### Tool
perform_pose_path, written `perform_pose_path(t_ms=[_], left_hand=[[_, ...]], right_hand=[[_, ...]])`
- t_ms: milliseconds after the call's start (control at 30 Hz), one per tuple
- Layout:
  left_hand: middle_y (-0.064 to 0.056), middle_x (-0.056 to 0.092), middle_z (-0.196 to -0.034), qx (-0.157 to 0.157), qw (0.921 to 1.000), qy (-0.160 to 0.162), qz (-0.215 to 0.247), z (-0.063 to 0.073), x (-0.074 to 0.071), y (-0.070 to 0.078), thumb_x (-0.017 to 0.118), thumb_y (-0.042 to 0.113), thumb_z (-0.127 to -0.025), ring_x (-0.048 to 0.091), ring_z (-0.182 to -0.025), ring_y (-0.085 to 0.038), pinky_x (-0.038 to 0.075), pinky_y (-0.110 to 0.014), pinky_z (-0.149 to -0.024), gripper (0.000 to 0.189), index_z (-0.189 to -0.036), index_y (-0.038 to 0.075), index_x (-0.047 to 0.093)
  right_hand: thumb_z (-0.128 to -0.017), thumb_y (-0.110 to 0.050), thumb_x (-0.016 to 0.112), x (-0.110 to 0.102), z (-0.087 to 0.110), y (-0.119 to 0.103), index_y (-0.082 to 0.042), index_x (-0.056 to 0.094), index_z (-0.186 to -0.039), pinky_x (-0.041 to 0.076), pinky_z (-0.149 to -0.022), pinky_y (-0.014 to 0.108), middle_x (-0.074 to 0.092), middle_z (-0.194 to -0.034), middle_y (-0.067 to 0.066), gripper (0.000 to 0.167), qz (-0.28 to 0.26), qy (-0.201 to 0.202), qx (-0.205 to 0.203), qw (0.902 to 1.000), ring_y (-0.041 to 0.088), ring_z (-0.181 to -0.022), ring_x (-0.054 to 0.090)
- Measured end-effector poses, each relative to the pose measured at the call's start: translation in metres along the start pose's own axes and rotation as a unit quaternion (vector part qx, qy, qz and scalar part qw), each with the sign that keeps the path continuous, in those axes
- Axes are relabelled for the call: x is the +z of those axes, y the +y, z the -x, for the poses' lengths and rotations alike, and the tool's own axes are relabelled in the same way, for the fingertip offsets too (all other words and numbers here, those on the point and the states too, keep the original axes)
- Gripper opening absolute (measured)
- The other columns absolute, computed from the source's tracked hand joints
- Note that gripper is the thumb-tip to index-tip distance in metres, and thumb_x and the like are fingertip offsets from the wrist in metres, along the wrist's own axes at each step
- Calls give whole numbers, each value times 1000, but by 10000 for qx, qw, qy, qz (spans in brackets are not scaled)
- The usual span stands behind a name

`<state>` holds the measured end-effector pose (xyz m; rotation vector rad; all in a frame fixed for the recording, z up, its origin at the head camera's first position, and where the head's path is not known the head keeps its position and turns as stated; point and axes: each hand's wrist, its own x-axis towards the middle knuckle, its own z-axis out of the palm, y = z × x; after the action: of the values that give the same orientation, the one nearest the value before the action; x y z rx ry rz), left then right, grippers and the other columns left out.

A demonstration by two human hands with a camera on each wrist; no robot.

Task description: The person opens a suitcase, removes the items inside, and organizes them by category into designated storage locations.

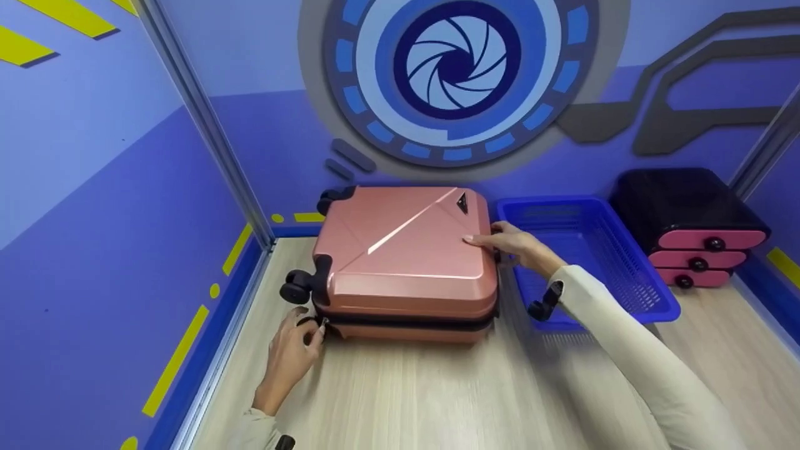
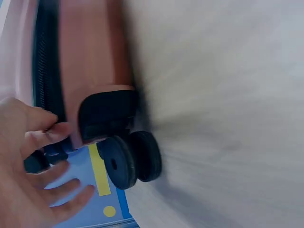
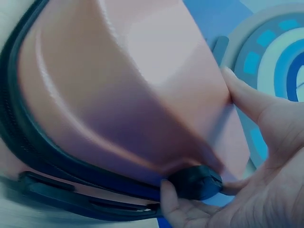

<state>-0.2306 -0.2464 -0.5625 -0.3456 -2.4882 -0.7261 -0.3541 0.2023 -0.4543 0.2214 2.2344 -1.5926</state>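
Note:
A rose-pink hard-shell suitcase (image 1: 406, 250) lies flat on the wooden-looking table, its wheels to the left. A black zipper (image 2: 45, 71) runs around its side. At the front left corner, near a black double wheel (image 2: 126, 161), my left hand (image 1: 294, 347) pinches a small zipper pull (image 1: 325, 322) between thumb and forefinger; the other fingers hang loose. My right hand (image 1: 519, 244) grips the opposite side, thumb on the upper shell and fingers down at a black lock piece (image 3: 194, 182). Below that piece, a black side handle (image 3: 85, 202) shows in the right wrist view.
Right of the suitcase stands a blue plastic basket (image 1: 650, 281), under my right forearm. Beyond it is a black box with pink drawers (image 1: 706, 200). Blue printed wall panels (image 1: 262, 137) rise behind and at the left.

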Motion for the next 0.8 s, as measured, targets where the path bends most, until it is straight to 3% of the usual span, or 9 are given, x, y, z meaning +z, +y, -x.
perform_pose_path(t_ms=[67, 133, 233, 333, 433, 533, 633, 800], left_hand=[[-20, 69, -128, -73, 9999, -88, 79, -3, 2, 2, 77, 7, -91, 70, -106, -41, 56, -58, -76, 27, -70, 16, 62], [-18, 71, -126, 15, 10000, -62, 51, -4, 4, 3, 76, 4, -90, 72, -92, -34, 56, -52, -69, 28, -69, 15, 59], [-12, 71, -104, 338, 9990, 205, -208, -1, 9, 6, 74, -2, -85, 60, -67, -21, 48, -41, -55, 26, -70, 12, 57], [-8, 63, -86, 597, 9967, 342, -420, 3, 12, 7, 74, -5, -82, 49, -57, -16, 41, -36, -49, 22, -74, 8, 58], [-7, 58, -80, 718, 9955, 352, -502, 7, 13, 8, 74, -6, -80, 49, -55, -17, 40, -37, -47, 21, -75, 7, 59], [-12, 63, -83, 842, 9942, 382, -556, 7, 17, 10, 74, -7, -79, 52, -53, -23, 42, -40, -46, 18, -77, 4, 59], [-19, 66, -89, 906, 9936, 353, -581, 6, 22, 13, 72, -6, -80, 56, -53, -29, 44, -44, -47, 14, -80, 1, 60], [-16, 62, -83, 831, 9948, 236, -537, 5, 20, 16, 72, -7, -80, 56, -55, -26, 44, -43, -48, 18, -77, 2, 57]], right_hand=[[-89, -50, 80, 3, 6, 3, -5, 8, -167, 48, -111, 52, 33, -162, 26, 116, -102, 312, -155, 9993, 37, -144, 44], [-90, -51, 78, 9, 11, 6, -3, 12, -166, 50, -109, 49, 38, -161, 26, 112, -153, 615, -312, 9975, 35, -141, 48], [-91, -48, 78, 19, 18, 10, 0, 19, -165, 56, -99, 41, 50, -149, 24, 106, -306, 925, -503, 9940, 26, -125, 59], [-92, -42, 79, 31, 29, 15, 2, 22, -163, 57, -90, 34, 52, -145, 25, 101, -380, 1004, -660, 9920, 23, -113, 61], [-91, -37, 81, 41, 45, 22, 5, 22, -162, 51, -105, 42, 44, -154, 30, 102, -194, 930, -913, 9913, 33, -129, 57], [-90, -37, 81, 48, 63, 28, 6, 22, -162, 36, -120, 53, 34, -162, 32, 102, 263, 942, -1228, 9876, 42, -148, 39], [-89, -27, 84, 55, 79, 29, 8, 25, -160, 27, -123, 59, 34, -161, 35, 99, 705, 1027, -1780, 9761, 48, -150, 33], [-86, -18, 87, 70, 91, 35, 13, 30, -157, 31, -119, 64, 39, -152, 41, 95, 1321, 1352, -2620, 9464, 55, -143, 40]])
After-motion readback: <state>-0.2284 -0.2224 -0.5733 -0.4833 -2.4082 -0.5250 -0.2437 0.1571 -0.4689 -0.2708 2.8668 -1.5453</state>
